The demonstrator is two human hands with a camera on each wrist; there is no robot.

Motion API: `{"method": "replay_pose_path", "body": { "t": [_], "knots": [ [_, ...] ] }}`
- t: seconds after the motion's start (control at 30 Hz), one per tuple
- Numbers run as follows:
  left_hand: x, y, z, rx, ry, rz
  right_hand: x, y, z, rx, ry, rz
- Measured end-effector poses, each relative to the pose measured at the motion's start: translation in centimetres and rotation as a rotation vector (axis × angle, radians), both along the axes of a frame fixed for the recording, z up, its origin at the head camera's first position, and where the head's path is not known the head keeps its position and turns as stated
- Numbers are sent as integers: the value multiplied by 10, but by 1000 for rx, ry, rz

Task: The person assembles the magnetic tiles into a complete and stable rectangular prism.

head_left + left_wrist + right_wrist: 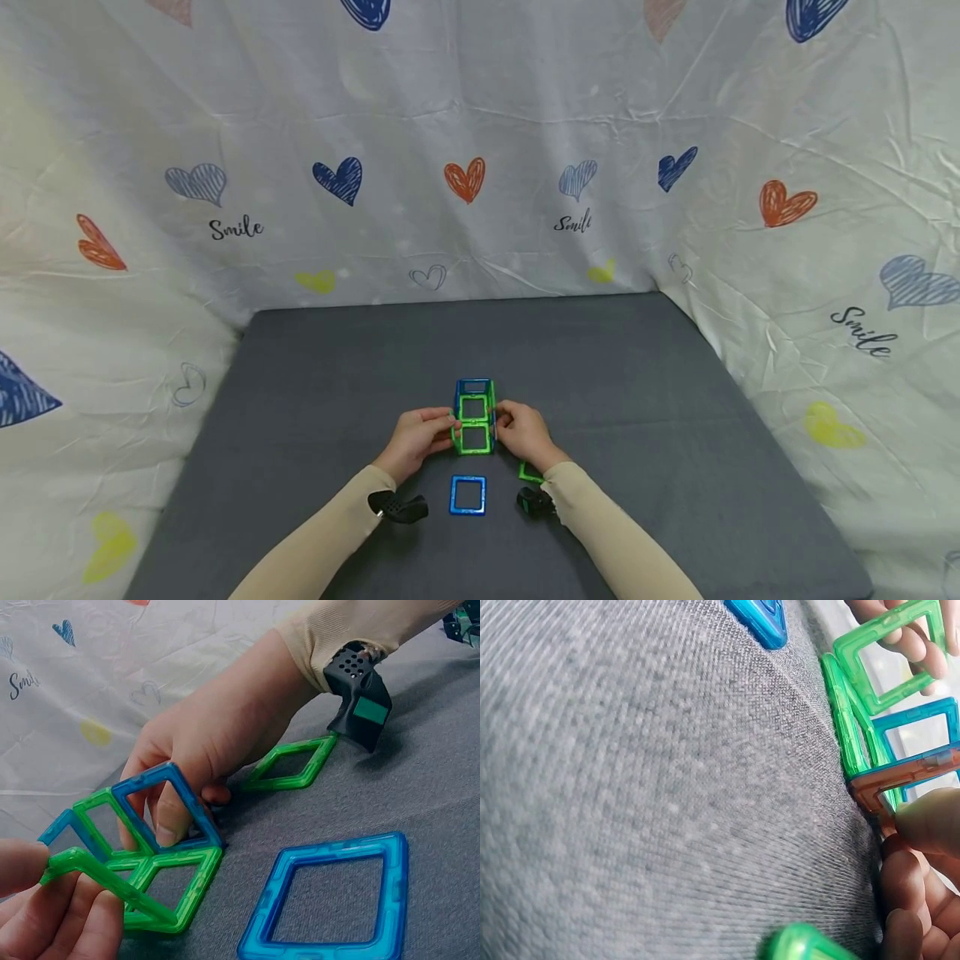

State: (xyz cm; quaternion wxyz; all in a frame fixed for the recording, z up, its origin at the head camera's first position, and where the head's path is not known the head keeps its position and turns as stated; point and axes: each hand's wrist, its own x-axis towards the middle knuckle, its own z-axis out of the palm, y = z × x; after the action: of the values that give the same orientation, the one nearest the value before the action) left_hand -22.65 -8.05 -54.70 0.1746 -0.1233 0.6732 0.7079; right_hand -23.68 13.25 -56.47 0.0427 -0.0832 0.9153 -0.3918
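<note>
Square magnetic tiles are joined into a small structure, with two green tiles (pixel 474 451) lying flat in a row and others standing around them. On the left side my left hand (pixel 414 437) pinches a tilted green magnetic tile (pixel 112 883) between thumb and fingers. My right hand (pixel 525 432) is at the opposite side, thumb and curled fingers gripping a standing blue magnetic tile (pixel 193 806) near its lower edge. A blue tile (pixel 474 382) stands at the far end. The right hand partly hides that side in the head view.
A loose blue square tile (pixel 468 511) lies nearer the person, between the forearms. By the right wrist lies a loose green tile (pixel 530 477), partly covered by the sleeve. The grey-covered table (pixel 360 358) ends at a curtain (pixel 510 83) printed with hearts.
</note>
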Motion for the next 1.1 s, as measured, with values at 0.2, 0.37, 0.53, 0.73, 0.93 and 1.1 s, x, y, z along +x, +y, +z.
{"method": "replay_pose_path", "body": {
  "t": [0.2,0.37,0.53,0.73,0.93,1.1],
  "knots": [
    [-4,-1,-2,-30,5,-17,2,0,3,-10,0,4],
    [-6,-2,-3,-62,12,-30,1,0,1,-11,-1,2],
    [-5,1,-3,-68,41,-41,1,-1,2,-10,-10,-4],
    [-5,3,-4,-56,52,-36,2,0,3,-14,-6,-6],
    [-5,6,-3,-56,55,-32,1,0,0,-6,8,-8],
    [-5,8,-3,-80,62,-32,-1,-1,-1,-7,5,-10]
  ]
}}
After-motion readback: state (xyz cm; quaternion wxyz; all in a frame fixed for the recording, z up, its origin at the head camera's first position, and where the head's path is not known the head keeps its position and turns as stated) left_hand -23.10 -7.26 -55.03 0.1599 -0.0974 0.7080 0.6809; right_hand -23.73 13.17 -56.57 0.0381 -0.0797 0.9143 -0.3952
